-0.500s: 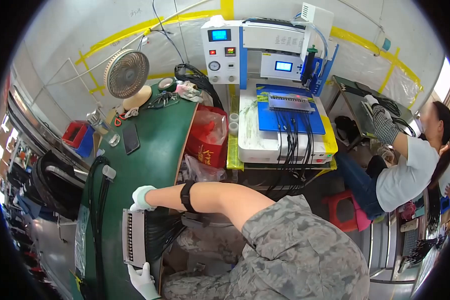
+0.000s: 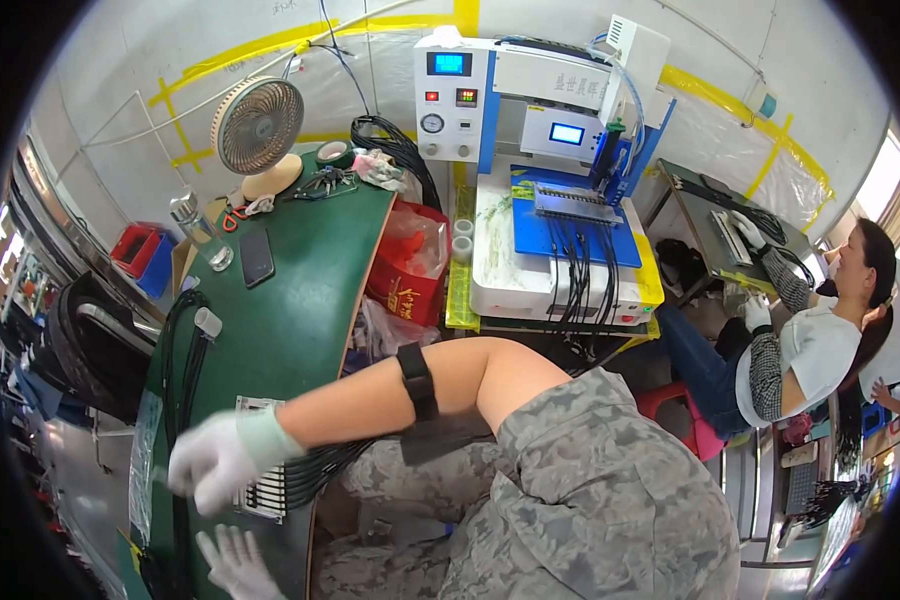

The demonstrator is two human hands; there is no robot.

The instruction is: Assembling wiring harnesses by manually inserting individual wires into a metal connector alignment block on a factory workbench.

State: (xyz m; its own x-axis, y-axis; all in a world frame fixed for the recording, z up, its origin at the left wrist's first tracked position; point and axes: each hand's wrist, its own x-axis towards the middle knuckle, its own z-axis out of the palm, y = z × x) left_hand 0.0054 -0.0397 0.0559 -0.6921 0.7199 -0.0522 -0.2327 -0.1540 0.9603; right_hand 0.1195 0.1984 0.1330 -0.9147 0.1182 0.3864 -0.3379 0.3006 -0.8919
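Observation:
On the green table (image 2: 300,300), a flat metal fixture (image 2: 262,497) holds a row of black cables (image 2: 325,470) that trail off its right side. My right hand (image 2: 215,462), in a white glove, is above the fixture and hides its middle. Its fingers look curled but are smeared by motion, so whether anything is in them I cannot tell. Nearer the bottom edge, my left hand (image 2: 238,565) is also gloved, with fingers spread and nothing visible in it. It lies just below the fixture's lower end.
More black cables (image 2: 177,390) with a white tube (image 2: 207,322) lie along the table's left. A phone (image 2: 257,258), glass bottle (image 2: 210,240), fan (image 2: 260,125) and pliers (image 2: 325,182) stand farther back. Beyond are a blue-and-white machine (image 2: 560,270) and a seated person (image 2: 810,350).
My right hand has come off the fixture's far end and swung over its middle. My left hand has let go of the near end and opened. The fixture's top now shows pale strips.

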